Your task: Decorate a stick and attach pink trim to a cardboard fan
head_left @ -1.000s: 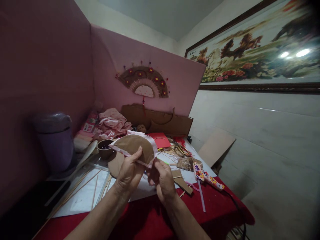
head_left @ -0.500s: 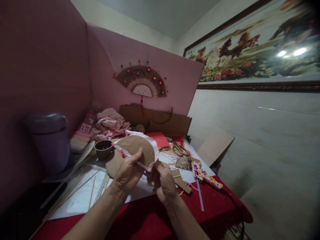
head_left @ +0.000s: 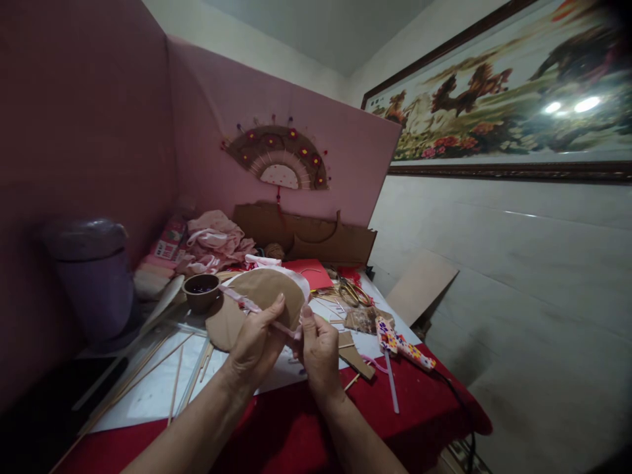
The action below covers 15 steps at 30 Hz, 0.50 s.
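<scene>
A brown cardboard piece (head_left: 271, 291) with a rounded top and a pale pink fabric border is held above the table. My left hand (head_left: 259, 336) grips its lower edge, thumb lying on the front face. At the lower right edge, my right hand (head_left: 318, 345) pinches the pink fabric border, thumb uppermost. A folded pink strip runs along the lower left edge of the piece. Another cardboard piece (head_left: 224, 322) shows beneath it on the left.
A dark bowl (head_left: 201, 294) stands left of the hands, near crumpled pink cloth (head_left: 220, 238). To the right are gold-handled scissors (head_left: 353, 293), cardboard scraps (head_left: 356, 355) and a flowered glue gun (head_left: 402, 345) with its cord. Thin sticks (head_left: 143, 372) lie at left.
My right thumb has moved up along the right border and now presses on it. The whole view has shifted slightly; my left hand keeps its grip.
</scene>
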Each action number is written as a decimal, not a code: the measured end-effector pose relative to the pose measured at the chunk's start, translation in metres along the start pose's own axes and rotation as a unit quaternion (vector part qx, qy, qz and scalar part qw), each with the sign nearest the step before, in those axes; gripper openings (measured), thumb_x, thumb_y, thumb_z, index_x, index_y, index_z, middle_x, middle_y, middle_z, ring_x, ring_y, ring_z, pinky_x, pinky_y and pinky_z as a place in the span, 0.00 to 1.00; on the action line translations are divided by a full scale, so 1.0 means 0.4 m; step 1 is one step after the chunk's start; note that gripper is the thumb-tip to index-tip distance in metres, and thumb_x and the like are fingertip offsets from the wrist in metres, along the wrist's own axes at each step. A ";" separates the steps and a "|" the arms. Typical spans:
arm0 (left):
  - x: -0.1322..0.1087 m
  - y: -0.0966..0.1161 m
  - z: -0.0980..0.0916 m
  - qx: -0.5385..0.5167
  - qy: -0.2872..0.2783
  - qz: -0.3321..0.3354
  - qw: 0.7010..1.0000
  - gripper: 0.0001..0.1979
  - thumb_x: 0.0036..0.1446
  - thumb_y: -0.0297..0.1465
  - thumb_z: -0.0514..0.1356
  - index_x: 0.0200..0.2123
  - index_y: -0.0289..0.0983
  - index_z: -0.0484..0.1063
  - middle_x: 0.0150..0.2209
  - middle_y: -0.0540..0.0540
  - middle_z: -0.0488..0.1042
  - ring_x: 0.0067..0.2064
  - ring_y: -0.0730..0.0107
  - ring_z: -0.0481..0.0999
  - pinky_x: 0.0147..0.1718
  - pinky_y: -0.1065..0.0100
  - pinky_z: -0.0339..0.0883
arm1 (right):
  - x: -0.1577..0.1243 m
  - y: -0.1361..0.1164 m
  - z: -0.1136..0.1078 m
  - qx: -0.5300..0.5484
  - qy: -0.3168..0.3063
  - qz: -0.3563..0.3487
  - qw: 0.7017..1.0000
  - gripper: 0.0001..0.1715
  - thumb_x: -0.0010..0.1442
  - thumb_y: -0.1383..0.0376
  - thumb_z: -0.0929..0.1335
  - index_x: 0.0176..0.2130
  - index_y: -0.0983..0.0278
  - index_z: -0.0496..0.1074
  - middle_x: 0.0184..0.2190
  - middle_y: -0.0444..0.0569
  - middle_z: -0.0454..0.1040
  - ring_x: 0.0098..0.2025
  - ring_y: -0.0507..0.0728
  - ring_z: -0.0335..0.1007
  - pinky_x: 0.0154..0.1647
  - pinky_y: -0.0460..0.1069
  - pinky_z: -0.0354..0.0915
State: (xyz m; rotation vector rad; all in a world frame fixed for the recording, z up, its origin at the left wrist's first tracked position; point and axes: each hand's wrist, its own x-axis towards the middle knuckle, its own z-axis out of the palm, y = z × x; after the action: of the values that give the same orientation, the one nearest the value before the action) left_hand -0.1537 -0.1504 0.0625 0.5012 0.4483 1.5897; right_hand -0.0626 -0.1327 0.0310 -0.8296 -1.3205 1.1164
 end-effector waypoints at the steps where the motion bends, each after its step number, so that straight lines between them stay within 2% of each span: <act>1: 0.000 -0.003 0.000 -0.002 0.001 0.005 1.000 0.04 0.50 0.25 0.62 0.24 0.33 0.74 0.21 0.47 0.73 0.26 0.68 0.74 0.27 0.69 0.67 | -0.001 0.000 -0.001 -0.043 0.015 -0.024 0.999 0.28 0.59 0.46 0.60 0.19 0.62 0.59 0.10 0.37 0.55 0.12 0.47 0.52 0.13 0.43 0.49; 5: 0.003 -0.011 0.002 -0.003 0.026 0.042 0.999 0.02 0.49 0.22 0.62 0.27 0.31 0.75 0.25 0.46 0.75 0.28 0.72 0.73 0.28 0.73 0.67 | -0.001 0.000 -0.004 -0.201 0.065 -0.110 0.971 0.25 0.61 0.52 0.60 0.19 0.62 0.62 0.13 0.40 0.58 0.15 0.49 0.52 0.18 0.45 0.48; 8: 0.003 -0.015 0.004 -0.005 0.050 0.066 0.997 0.01 0.49 0.22 0.62 0.28 0.30 0.74 0.27 0.47 0.75 0.29 0.74 0.73 0.31 0.74 0.68 | 0.002 0.000 -0.005 -0.245 0.074 -0.151 0.955 0.23 0.61 0.54 0.61 0.21 0.62 0.67 0.14 0.43 0.62 0.17 0.50 0.53 0.21 0.47 0.48; 11: 0.003 -0.015 0.006 0.002 0.065 0.083 0.994 0.02 0.47 0.21 0.63 0.27 0.31 0.74 0.27 0.48 0.75 0.29 0.75 0.73 0.32 0.74 0.68 | 0.003 0.001 -0.008 -0.252 0.057 -0.149 0.955 0.23 0.61 0.53 0.61 0.23 0.62 0.70 0.15 0.44 0.65 0.17 0.51 0.55 0.22 0.47 0.48; 15: 0.005 -0.013 0.007 0.001 0.056 0.066 0.996 0.02 0.48 0.21 0.62 0.25 0.29 0.74 0.25 0.47 0.75 0.27 0.75 0.73 0.32 0.74 0.69 | 0.003 0.004 -0.010 -0.196 0.040 -0.098 0.975 0.31 0.64 0.51 0.54 0.18 0.61 0.65 0.14 0.46 0.65 0.18 0.52 0.58 0.21 0.47 0.50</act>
State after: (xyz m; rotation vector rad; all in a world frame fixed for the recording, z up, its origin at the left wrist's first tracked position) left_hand -0.1482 -0.1480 0.0619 0.4519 0.5101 1.7511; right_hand -0.0591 -0.1306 0.0294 -0.9946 -1.5436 0.6683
